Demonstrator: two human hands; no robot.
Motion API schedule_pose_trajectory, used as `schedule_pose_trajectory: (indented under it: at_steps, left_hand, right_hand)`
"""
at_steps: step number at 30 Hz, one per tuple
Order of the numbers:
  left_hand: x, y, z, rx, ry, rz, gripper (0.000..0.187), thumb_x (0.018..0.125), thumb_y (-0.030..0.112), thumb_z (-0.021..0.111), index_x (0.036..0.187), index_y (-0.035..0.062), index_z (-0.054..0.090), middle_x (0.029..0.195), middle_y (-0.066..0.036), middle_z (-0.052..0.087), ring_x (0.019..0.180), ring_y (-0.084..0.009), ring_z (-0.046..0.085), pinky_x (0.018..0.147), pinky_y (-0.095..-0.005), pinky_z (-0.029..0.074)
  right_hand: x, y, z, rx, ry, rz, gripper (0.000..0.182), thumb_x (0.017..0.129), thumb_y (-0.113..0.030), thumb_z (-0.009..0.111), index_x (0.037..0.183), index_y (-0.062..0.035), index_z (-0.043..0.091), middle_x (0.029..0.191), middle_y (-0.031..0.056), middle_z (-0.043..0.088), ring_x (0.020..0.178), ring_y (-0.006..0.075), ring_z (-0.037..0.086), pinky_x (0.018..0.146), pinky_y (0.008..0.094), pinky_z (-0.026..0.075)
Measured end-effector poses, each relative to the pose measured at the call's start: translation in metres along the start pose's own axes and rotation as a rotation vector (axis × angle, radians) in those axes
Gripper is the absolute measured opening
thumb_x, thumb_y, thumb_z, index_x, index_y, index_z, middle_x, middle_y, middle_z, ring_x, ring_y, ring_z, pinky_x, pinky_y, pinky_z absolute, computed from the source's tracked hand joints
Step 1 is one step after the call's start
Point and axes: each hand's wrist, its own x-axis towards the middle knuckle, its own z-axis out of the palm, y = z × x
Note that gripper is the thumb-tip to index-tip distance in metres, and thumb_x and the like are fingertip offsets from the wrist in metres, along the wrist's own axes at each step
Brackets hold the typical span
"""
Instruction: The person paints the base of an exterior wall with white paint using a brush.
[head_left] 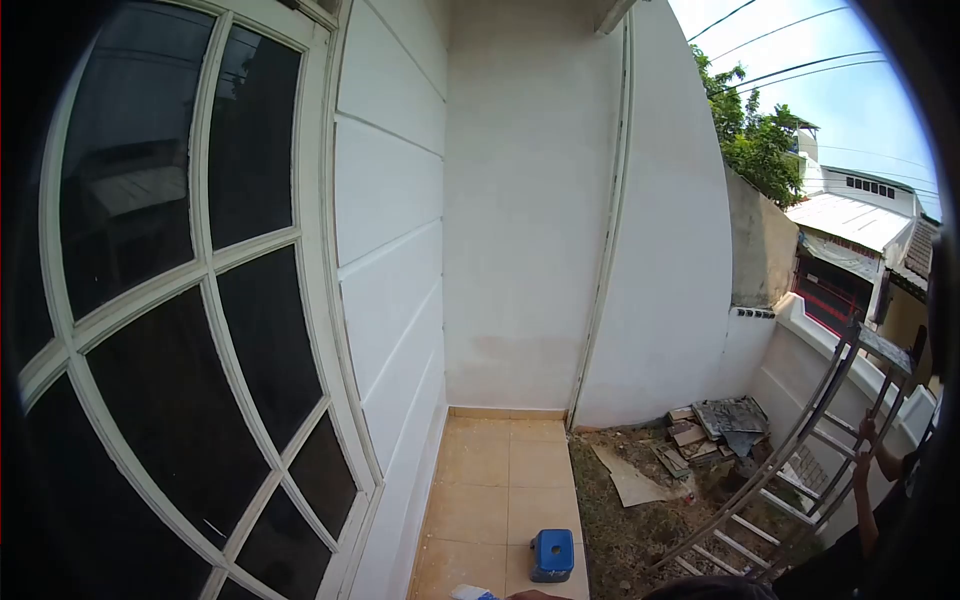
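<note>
At the bottom edge of the head view, only a thin sliver of my right hand (538,596) shows, and its fingers are cut off by the frame. Just left of it is a white thing with a blue part (472,593), perhaps a brush, also cut off. Whether my hand grips it cannot be told. A small blue plastic stool (552,556) with a hole in its top stands on the tiles right above my hand. My left hand is out of view.
At right, another person's hands (865,448) hold a metal stepladder (800,470) on the bare ground. Broken boards and slabs (720,430) lie heaped by the white wall (660,250). Paned windows (200,260) line the left; tan tiles (475,510) form the floor.
</note>
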Motion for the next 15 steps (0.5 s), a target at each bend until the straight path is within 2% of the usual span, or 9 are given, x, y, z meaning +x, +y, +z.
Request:
schedule_pose_trajectory:
  at_steps: [1, 4, 7, 11, 12, 15]
  left_hand:
    - [0.012, 0.026, -0.010, -0.007, 0.015, 0.055, 0.054, 0.091, 0.047, 0.053, 0.092, -0.0056, 0.067, 0.092, -0.021, 0.070, 0.086, -0.0337, 0.064, 0.080, -0.0474, 0.047]
    - [0.041, 0.098, -0.030, -0.022, 0.036, 0.217, 0.054, 0.091, 0.047, 0.053, 0.092, -0.0056, 0.067, 0.092, -0.021, 0.070, 0.086, -0.0337, 0.064, 0.080, -0.0474, 0.047]
    - [0.059, 0.160, -0.038, -0.028, 0.031, 0.355, 0.054, 0.091, 0.047, 0.053, 0.092, -0.0056, 0.067, 0.091, -0.021, 0.070, 0.086, -0.0336, 0.064, 0.080, -0.0474, 0.047]
    - [0.072, 0.206, -0.033, -0.020, 0.008, 0.462, 0.054, 0.091, 0.047, 0.053, 0.092, -0.0056, 0.067, 0.091, -0.021, 0.070, 0.086, -0.0336, 0.063, 0.080, -0.0474, 0.047]
    - [0.073, 0.211, -0.033, -0.022, 0.000, 0.476, 0.054, 0.091, 0.047, 0.053, 0.092, -0.0056, 0.067, 0.091, -0.021, 0.069, 0.086, -0.0336, 0.063, 0.080, -0.0474, 0.047]
    - [0.079, 0.223, -0.027, -0.014, -0.019, 0.493, 0.054, 0.091, 0.047, 0.053, 0.092, -0.0056, 0.067, 0.091, -0.021, 0.069, 0.086, -0.0336, 0.063, 0.080, -0.0474, 0.047]
  right_hand:
    - [0.005, 0.003, 0.004, 0.110, 0.060, 0.105, 0.013, 0.084, -0.001, 0.060, 0.075, 0.0037, 0.069, 0.061, 0.0101, 0.054, 0.047, 0.0192, 0.047, 0.041, 0.0336, 0.037]
    - [0.013, 0.002, -0.018, -0.278, -0.212, -0.141, 0.013, 0.074, 0.006, 0.064, 0.063, -0.0012, 0.064, 0.056, 0.0032, 0.046, 0.050, 0.0133, 0.044, 0.043, 0.0338, 0.033]
    - [0.016, -0.005, -0.024, -0.214, -0.232, -0.179, 0.013, 0.077, 0.000, 0.062, 0.066, -0.0055, 0.062, 0.057, 0.0043, 0.047, 0.052, 0.0147, 0.047, 0.045, 0.0358, 0.035]
    - [0.015, -0.033, -0.040, -0.170, -0.271, -0.197, 0.013, 0.081, -0.009, 0.060, 0.069, -0.0114, 0.060, 0.058, 0.0058, 0.048, 0.055, 0.0166, 0.051, 0.048, 0.0385, 0.039]
    - [-0.061, -0.077, -0.023, -0.983, -0.101, -0.680, 0.009, 0.079, -0.006, 0.060, 0.071, -0.0105, 0.059, 0.060, 0.0065, 0.050, 0.056, 0.0166, 0.051, 0.048, 0.0372, 0.039]
    - [-0.031, -0.070, -0.028, -1.010, -0.077, -1.058, 0.008, 0.076, -0.004, 0.061, 0.072, -0.0112, 0.059, 0.060, 0.0070, 0.051, 0.054, 0.0165, 0.048, 0.048, 0.0359, 0.038]
